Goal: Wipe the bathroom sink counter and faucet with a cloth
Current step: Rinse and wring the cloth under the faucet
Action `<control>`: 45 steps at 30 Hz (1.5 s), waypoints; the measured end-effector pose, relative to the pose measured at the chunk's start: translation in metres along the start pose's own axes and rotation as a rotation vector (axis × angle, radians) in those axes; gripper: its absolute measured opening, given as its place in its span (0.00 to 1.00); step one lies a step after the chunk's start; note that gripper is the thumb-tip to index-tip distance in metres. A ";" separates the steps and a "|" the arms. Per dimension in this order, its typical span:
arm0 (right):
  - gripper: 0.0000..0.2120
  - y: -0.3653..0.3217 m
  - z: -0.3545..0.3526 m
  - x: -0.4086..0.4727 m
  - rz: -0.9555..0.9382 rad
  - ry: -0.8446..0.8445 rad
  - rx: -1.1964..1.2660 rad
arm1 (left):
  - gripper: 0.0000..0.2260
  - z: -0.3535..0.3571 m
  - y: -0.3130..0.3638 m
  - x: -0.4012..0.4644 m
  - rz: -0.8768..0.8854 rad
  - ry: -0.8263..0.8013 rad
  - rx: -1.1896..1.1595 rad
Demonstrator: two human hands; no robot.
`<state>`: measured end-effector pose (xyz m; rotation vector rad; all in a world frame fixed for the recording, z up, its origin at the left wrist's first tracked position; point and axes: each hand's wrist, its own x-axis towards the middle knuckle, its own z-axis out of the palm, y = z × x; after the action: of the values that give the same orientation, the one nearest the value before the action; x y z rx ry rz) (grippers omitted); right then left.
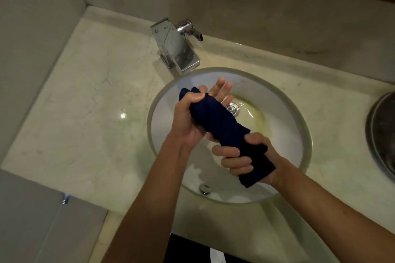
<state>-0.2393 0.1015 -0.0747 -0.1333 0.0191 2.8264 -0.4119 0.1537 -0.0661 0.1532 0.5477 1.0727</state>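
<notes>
A dark blue cloth (pixel 215 119) is rolled into a twisted bundle above the round white sink basin (pixel 295 126). My left hand (pixel 188 119) holds its upper end, thumb curled over the cloth and fingers stretched out past it. My right hand (pixel 241 153) grips the lower end with its fingers wrapped round it. Both hands look wet. The chrome faucet (pixel 175 47) stands behind the basin on the pale marble counter (pixel 89 96), apart from the hands. The drain (pixel 233 109) shows just beyond the cloth.
Walls close the counter at the left and back. A round metal object (pixel 382 132) sits at the right edge. An overflow hole (pixel 205 189) is on the basin's near wall. A grey surface (pixel 32 209) lies lower left.
</notes>
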 end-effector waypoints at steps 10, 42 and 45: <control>0.13 -0.011 0.017 0.029 0.084 1.281 -1.406 | 0.06 -0.009 -0.008 0.037 -0.157 0.649 0.695; 0.22 -0.014 0.011 0.000 -0.251 1.648 -1.848 | 0.12 -0.038 -0.008 0.021 -0.138 0.319 0.967; 0.23 -0.022 0.019 -0.004 -0.353 1.594 -1.775 | 0.19 -0.019 0.002 0.025 -0.163 0.396 0.869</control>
<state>-0.2306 0.1213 -0.0557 -2.1023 -1.6808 0.8799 -0.4134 0.1736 -0.0903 0.6510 1.3436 0.6439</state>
